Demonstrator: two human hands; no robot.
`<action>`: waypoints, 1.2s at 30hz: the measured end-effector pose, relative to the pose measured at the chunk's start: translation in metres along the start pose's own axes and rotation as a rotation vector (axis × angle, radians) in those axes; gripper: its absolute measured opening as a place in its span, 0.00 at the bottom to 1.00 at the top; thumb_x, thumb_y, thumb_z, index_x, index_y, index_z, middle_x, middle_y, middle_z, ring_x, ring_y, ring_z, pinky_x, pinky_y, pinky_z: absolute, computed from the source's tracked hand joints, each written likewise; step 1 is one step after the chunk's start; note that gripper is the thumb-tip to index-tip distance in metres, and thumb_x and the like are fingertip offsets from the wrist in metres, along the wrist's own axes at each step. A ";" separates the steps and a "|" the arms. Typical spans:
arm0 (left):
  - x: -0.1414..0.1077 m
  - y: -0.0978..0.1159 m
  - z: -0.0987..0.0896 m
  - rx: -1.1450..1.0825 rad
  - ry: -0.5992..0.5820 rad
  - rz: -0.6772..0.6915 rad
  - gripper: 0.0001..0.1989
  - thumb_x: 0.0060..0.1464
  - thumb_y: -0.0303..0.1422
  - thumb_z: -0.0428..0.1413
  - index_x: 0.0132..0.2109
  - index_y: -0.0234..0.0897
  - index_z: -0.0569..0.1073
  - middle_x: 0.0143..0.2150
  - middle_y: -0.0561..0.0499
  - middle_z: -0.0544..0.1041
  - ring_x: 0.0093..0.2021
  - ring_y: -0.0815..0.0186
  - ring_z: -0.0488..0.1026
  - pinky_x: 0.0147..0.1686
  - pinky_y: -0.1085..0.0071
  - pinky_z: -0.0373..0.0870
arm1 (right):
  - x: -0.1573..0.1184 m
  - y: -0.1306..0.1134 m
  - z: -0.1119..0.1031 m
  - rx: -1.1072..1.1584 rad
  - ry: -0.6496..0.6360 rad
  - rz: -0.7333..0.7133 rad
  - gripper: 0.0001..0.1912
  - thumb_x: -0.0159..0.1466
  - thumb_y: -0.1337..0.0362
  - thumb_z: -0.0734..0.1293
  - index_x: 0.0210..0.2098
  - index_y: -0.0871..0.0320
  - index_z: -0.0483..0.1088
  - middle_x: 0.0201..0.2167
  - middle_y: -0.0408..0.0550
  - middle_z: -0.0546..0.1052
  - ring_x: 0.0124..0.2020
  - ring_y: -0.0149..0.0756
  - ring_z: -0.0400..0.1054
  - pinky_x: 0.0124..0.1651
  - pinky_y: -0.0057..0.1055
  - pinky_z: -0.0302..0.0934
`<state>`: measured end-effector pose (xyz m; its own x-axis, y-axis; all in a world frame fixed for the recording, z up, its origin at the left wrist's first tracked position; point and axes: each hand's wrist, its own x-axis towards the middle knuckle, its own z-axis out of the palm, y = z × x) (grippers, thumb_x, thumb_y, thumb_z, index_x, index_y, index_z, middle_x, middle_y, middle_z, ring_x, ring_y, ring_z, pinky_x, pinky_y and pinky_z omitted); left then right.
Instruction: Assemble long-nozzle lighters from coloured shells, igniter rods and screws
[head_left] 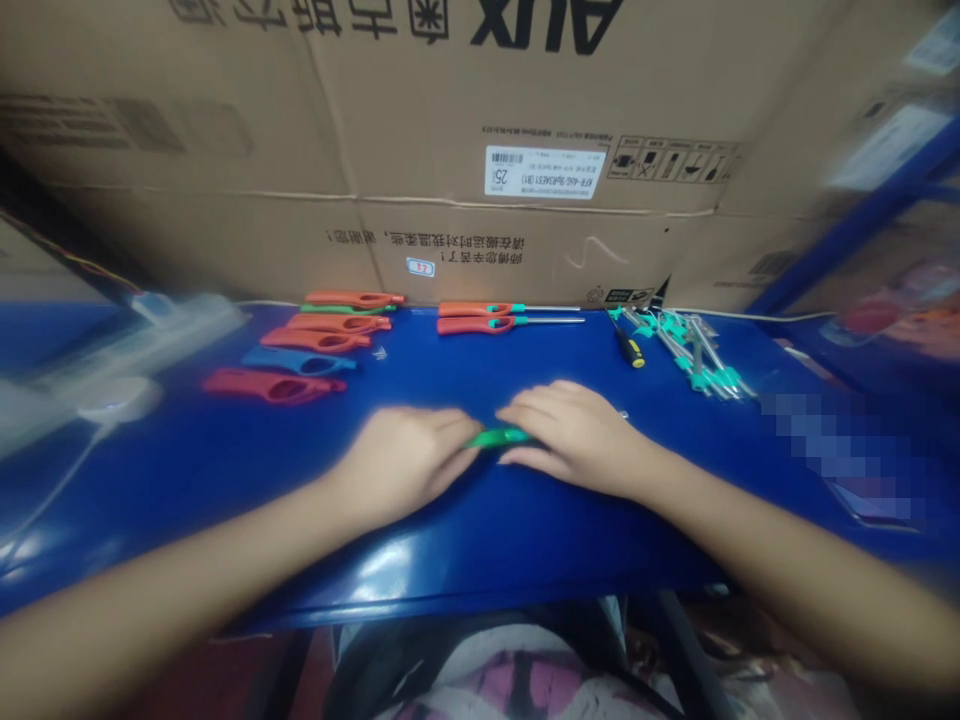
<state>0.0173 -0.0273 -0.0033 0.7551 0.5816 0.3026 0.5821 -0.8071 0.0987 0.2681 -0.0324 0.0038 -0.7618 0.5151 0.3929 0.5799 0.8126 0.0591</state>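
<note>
Between my two hands, just above the middle of the blue table, is a green long-nosed lighter (489,438). My left hand (409,450) is closed round its left end. My right hand (574,435) grips the other end, where a teal part shows by the fingers. Most of the lighter is hidden by both hands. Beyond my left hand lie several loose lighter handles (330,339) in orange, green, blue and red. Two put-together lighters (480,325) with metal tubes rest behind my hands. A pile of teal-ended metal lighter tubes (705,365) lies beyond my right hand.
A black-and-yellow screwdriver (630,348) lies beside the tubes. A large cardboard sheet (300,220) stands along the table's back edge. At the left are a blurred white device (120,398) and its cable. A partly pixelated flat object (874,505) lies at the right.
</note>
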 end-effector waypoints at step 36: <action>-0.003 0.008 -0.006 0.001 0.033 0.073 0.19 0.71 0.40 0.47 0.34 0.36 0.74 0.28 0.52 0.77 0.26 0.65 0.74 0.25 0.69 0.58 | -0.004 -0.016 0.003 -0.176 0.076 -0.206 0.17 0.72 0.73 0.54 0.37 0.65 0.73 0.31 0.54 0.76 0.28 0.36 0.66 0.29 0.34 0.52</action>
<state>0.0181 -0.0357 0.0023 0.7854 0.5173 0.3400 0.5260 -0.8473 0.0741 0.2608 -0.0465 -0.0015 -0.8489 0.3162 0.4235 0.4609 0.8349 0.3007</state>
